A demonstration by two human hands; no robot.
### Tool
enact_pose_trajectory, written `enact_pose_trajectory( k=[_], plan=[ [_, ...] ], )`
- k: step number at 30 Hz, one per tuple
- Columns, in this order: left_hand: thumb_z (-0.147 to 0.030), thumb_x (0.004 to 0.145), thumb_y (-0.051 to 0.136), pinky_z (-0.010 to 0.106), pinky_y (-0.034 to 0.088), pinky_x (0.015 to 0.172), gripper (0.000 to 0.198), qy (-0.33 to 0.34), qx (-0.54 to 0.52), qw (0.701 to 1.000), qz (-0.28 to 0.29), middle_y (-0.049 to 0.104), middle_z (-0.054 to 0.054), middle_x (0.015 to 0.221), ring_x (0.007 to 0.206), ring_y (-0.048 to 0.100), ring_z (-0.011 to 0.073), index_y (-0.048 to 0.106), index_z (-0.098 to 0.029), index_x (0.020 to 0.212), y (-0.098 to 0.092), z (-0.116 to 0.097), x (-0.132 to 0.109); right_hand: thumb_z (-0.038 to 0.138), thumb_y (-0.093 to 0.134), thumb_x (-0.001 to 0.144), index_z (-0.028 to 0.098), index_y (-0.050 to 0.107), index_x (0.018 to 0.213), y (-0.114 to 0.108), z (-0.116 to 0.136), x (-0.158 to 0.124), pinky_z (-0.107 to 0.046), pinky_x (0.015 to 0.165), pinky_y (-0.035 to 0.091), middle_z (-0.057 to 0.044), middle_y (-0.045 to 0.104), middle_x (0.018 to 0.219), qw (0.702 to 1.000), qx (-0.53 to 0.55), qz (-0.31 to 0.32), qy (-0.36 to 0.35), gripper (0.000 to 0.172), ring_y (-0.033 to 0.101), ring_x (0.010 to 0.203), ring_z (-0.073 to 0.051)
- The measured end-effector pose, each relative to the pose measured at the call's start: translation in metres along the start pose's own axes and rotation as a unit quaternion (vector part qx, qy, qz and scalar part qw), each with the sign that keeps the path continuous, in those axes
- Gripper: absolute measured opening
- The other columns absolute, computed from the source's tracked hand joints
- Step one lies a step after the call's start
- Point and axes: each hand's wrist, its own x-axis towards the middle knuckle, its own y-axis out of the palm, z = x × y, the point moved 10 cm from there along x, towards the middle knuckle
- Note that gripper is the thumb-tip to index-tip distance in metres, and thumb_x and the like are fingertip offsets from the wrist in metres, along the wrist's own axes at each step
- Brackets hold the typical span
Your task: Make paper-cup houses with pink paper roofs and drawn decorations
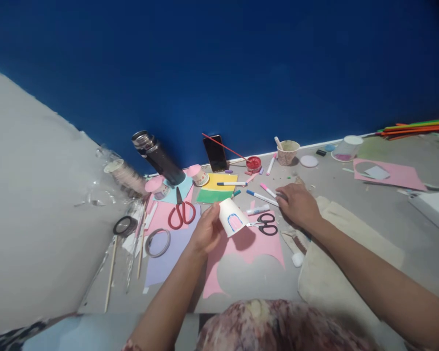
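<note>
My left hand (207,229) is closed around a white paper cup (227,210), tilted with its open end towards me. A blue arch with pink inside is drawn on the cup's side. On the right, my right hand (298,204) is low over the table, its curled fingers on the end of a pink-capped marker (268,190). A blue-capped marker (261,197) lies beside it, its end close to my thumb. Black-handled scissors (265,224) and a thick white marker (258,210) lie on cut pink paper (247,248), just right of the cup.
Red-handled scissors (182,214), a tape roll (158,243) and purple paper (173,263) lie left. Behind stand a dark flask (161,158), two pink-topped cups, a phone (215,153) and a red paint pot (253,165). A cloth (347,243) lies under my right forearm.
</note>
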Motion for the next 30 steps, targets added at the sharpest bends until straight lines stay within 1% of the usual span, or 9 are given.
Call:
enact_pose_trajectory(
  k=[2,5,10,13,17,21,25,27,30],
  plan=[
    [-0.053,0.096,0.068,0.051,0.062,0.094,0.049,-0.026,-0.033,0.999,0.001,0.078,0.017,0.106,0.100,0.075,0.0320,0.068,-0.010,0.120,0.003,-0.002,0.004,0.025,0.052,0.098,0.014,0.077,0.108,-0.004,0.005,0.000,-0.041,0.098,0.044,-0.016,0.074,0.106,1.000,0.014,-0.012,-0.015,0.029,0.061,0.107,-0.032],
    [-0.053,0.103,0.056,0.055,0.063,0.091,0.052,-0.045,-0.067,0.997,0.002,0.078,0.018,0.104,0.096,0.078,0.0321,0.064,-0.008,0.126,0.007,-0.003,0.013,0.025,0.049,0.101,0.018,0.077,0.099,-0.006,0.016,-0.002,-0.039,0.098,0.045,-0.012,0.076,0.100,0.998,0.042,-0.015,-0.050,0.029,0.063,0.102,-0.029],
    [-0.068,0.098,0.053,0.060,0.063,0.087,0.070,-0.074,-0.089,0.993,0.033,0.079,0.023,0.106,0.089,0.080,0.0380,0.060,-0.006,0.131,0.008,0.009,0.026,0.025,0.052,0.099,0.020,0.076,0.092,-0.004,0.025,-0.005,-0.036,0.089,0.048,-0.009,0.077,0.091,0.994,0.082,0.002,-0.077,0.025,0.065,0.093,-0.026],
    [-0.068,0.098,0.053,0.058,0.063,0.087,0.069,-0.070,-0.102,0.992,0.028,0.080,0.022,0.101,0.088,0.080,0.0372,0.063,-0.006,0.126,-0.002,0.008,0.026,0.026,0.052,0.098,0.021,0.075,0.091,-0.002,0.019,-0.004,-0.036,0.087,0.049,-0.009,0.077,0.090,0.993,0.098,0.005,-0.063,0.025,0.067,0.092,-0.026],
    [-0.060,0.103,0.050,0.052,0.066,0.082,0.055,-0.029,-0.142,0.989,-0.029,0.080,0.014,0.095,0.088,0.080,0.0307,0.064,-0.012,0.127,-0.024,-0.007,0.021,0.029,0.051,0.097,0.021,0.074,0.091,0.000,0.011,-0.003,-0.036,0.083,0.050,-0.008,0.078,0.091,0.993,0.115,0.012,-0.038,0.025,0.069,0.088,-0.025],
    [-0.058,0.103,0.050,0.049,0.067,0.080,0.052,-0.028,-0.122,0.991,-0.051,0.079,0.014,0.095,0.085,0.080,0.0287,0.065,-0.012,0.123,-0.030,-0.010,0.020,0.031,0.051,0.096,0.022,0.075,0.091,-0.001,0.014,-0.003,-0.034,0.080,0.052,-0.006,0.079,0.092,0.992,0.117,0.040,-0.037,0.026,0.071,0.087,-0.024],
    [-0.059,0.104,0.047,0.052,0.066,0.078,0.053,-0.054,-0.123,0.990,-0.036,0.079,0.015,0.093,0.083,0.080,0.0319,0.068,-0.011,0.116,-0.024,-0.001,0.023,0.027,0.051,0.096,0.023,0.076,0.089,-0.007,0.033,0.002,-0.032,0.078,0.050,-0.005,0.078,0.089,0.990,0.089,0.086,-0.059,0.026,0.071,0.087,-0.023],
    [-0.059,0.105,0.044,0.053,0.065,0.077,0.056,-0.076,-0.123,0.989,-0.028,0.079,0.016,0.092,0.082,0.080,0.0327,0.069,-0.011,0.115,-0.022,0.005,0.024,0.026,0.052,0.097,0.023,0.076,0.086,-0.008,0.049,0.010,-0.031,0.077,0.048,-0.005,0.079,0.090,0.988,0.062,0.113,-0.081,0.027,0.070,0.089,-0.022],
    [-0.058,0.106,0.039,0.053,0.066,0.075,0.057,-0.089,-0.115,0.989,-0.034,0.079,0.016,0.094,0.080,0.079,0.0316,0.069,-0.010,0.115,-0.022,0.009,0.025,0.027,0.051,0.102,0.022,0.078,0.092,0.000,0.077,0.029,-0.031,0.081,0.046,-0.009,0.078,0.097,0.984,0.010,0.139,-0.115,0.029,0.068,0.099,-0.025]
  ],
)
